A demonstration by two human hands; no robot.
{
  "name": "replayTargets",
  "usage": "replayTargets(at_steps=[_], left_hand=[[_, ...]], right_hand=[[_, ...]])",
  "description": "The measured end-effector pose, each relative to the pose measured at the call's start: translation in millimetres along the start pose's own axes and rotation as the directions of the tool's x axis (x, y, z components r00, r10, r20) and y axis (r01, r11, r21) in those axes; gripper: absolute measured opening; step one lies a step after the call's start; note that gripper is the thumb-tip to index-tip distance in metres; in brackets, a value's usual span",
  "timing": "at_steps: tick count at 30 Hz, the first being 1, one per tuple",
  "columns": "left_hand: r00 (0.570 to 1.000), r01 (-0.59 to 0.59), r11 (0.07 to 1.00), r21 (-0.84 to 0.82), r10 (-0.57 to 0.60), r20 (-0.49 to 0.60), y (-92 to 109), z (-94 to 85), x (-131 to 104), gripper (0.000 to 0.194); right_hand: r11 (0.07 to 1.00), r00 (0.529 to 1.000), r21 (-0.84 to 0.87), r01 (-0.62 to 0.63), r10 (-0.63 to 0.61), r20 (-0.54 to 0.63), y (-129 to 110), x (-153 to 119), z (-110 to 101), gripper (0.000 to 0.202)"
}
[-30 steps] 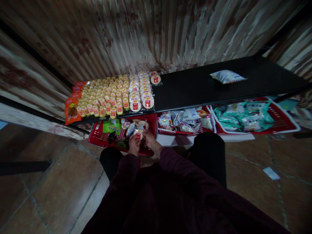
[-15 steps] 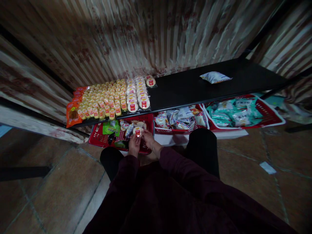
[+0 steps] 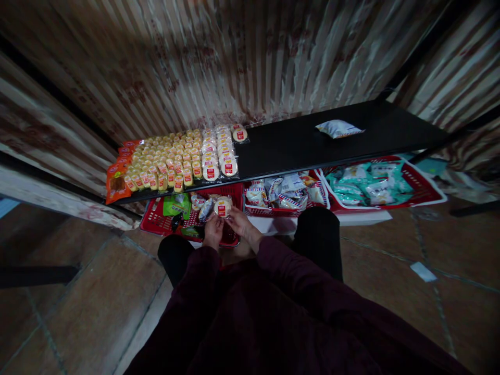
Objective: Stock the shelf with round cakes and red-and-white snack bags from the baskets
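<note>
Both my hands hold a round, pale wrapped pastry (image 3: 222, 207) with a red label, over the red basket (image 3: 152, 221) below the shelf. My left hand (image 3: 213, 229) grips its lower left edge; my right hand (image 3: 239, 221) pinches its lower right edge. Inside that basket lie a green packet (image 3: 176, 206) and several other wrapped snacks. On the black shelf (image 3: 281, 148) above, rows of similar round pastries (image 3: 228, 165) stand beside many small yellow wrapped cakes (image 3: 164, 161). One round pastry (image 3: 239, 134) begins a further row at the back.
A white-blue packet (image 3: 339, 128) lies on the shelf's right part. Orange packets (image 3: 118, 179) fill its left end. Under it stand a basket of striped packets (image 3: 289, 190) and one of teal packets (image 3: 371, 185). A white paper scrap (image 3: 423, 272) is on the tiled floor.
The held pastry has come up slightly and its label faces me more fully. Both hands stay on it. The whole view has shifted a little.
</note>
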State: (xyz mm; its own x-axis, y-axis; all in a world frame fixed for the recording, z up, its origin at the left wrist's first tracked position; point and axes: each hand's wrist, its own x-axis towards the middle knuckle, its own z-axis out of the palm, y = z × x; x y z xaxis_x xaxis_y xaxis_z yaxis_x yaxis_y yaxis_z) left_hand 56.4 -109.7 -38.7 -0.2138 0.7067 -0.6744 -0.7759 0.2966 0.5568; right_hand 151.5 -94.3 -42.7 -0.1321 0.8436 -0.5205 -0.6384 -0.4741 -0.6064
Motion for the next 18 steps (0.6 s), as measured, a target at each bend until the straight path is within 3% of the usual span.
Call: replayTargets(at_steps=[3, 12, 15, 18], left_hand=[[0.998, -0.055, 0.998, 0.030, 0.054, 0.035, -3.3, 2.9, 1.9, 0.023], [0.984, -0.157, 0.980, 0.121, 0.146, 0.101, -8.1, 12.7, 0.8, 0.043], [0.966, -0.260, 0.935, 0.242, 0.251, 0.067, -13.8, 18.4, 2.3, 0.050], [0.917, -0.387, 0.839, 0.383, 0.394, 0.062, -20.6, 23.2, 4.8, 0.046]], right_hand=[[0.997, 0.996, 0.066, 0.025, -0.031, 0.080, -3.5, -4.7, -2.0, 0.040], [0.987, 0.990, 0.120, 0.110, -0.119, 0.071, -9.8, -6.6, -7.3, 0.050], [0.986, 0.986, 0.098, 0.132, -0.140, 0.089, -14.7, -8.7, -9.3, 0.048], [0.993, 0.985, 0.060, 0.105, -0.112, 0.130, -20.2, -13.2, -10.6, 0.047]])
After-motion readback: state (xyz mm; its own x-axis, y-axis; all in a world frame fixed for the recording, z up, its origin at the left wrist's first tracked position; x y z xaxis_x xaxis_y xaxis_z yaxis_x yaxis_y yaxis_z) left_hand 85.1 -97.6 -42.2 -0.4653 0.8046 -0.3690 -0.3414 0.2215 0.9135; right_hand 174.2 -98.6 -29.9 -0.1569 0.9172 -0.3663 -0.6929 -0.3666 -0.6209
